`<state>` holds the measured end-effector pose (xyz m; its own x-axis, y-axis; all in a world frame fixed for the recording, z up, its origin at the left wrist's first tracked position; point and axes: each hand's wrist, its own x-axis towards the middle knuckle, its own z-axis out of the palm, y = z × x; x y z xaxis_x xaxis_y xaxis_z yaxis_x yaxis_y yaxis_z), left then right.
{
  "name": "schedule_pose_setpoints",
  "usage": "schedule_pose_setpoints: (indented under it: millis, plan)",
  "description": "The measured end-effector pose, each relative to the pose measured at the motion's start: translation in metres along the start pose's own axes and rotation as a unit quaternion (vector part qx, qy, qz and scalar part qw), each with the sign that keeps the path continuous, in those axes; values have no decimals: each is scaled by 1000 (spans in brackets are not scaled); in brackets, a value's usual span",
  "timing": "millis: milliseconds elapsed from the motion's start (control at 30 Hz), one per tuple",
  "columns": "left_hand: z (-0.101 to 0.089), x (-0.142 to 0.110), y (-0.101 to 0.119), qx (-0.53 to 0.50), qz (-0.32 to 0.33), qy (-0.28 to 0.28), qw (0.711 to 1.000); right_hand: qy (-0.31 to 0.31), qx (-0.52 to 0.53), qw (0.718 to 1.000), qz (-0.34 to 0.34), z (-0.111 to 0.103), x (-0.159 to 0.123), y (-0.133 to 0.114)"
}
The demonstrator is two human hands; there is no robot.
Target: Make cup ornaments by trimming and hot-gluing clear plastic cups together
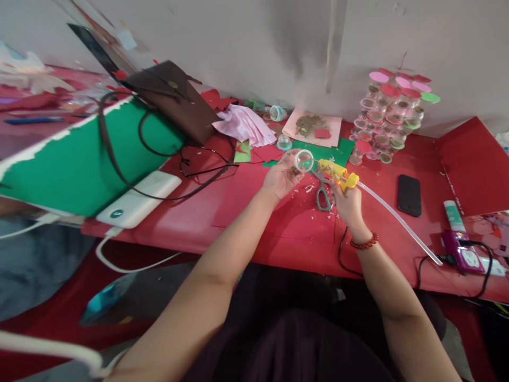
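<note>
Between the fingers of my left hand (283, 175) is a small clear plastic cup (304, 161), its round rim turned toward me. My right hand (347, 201) is wrapped round a yellow hot glue gun (338, 173), whose nozzle points left at the cup's rim. A long clear glue stick (397, 220) trails out of the gun's back end. Below the two hands, green-handled scissors (323, 198) lie on red paper (254, 201) among white scraps. Whether the nozzle touches the cup I cannot tell.
A stack of clear cups with coloured discs (385, 116) stands back right. Nearby are a phone (409, 195), a glue tube (454, 215) and a purple plug adapter (463, 252). Leftward lie a brown bag (175, 98), a white power bank (139, 199) and pink cloth (246, 124).
</note>
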<state>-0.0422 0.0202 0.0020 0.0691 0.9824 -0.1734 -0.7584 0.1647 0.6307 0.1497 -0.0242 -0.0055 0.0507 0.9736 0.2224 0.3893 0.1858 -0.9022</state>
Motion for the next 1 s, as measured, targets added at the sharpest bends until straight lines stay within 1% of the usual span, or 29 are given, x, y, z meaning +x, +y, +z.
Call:
schedule_pose_setpoints:
  millis: [100, 200, 333, 533, 700, 867, 1000]
  plan:
    - [1, -1, 1, 6, -12, -1, 1000, -6, 3, 1000, 12, 0, 0, 0]
    - [0, -1, 2, 4, -19, -1, 1000, 2, -5, 1000, 14, 0, 0, 1]
    - [-2, 1, 1, 2, -15, -6, 1000, 14, -11, 1000, 5, 0, 0, 1]
    - [-7, 6, -2, 4, -4, -5, 1000, 10, -14, 1000, 5, 0, -1, 2]
    - [-7, 6, -2, -11, 1, -2, 1000, 7, -25, 1000, 12, 1, 0, 4]
    - [-7, 6, -2, -10, 3, -5, 1000, 10, -6, 1000, -2, 1, 0, 2]
    - [-7, 7, -2, -13, 5, -6, 1000, 11, -5, 1000, 8, 1, -1, 1]
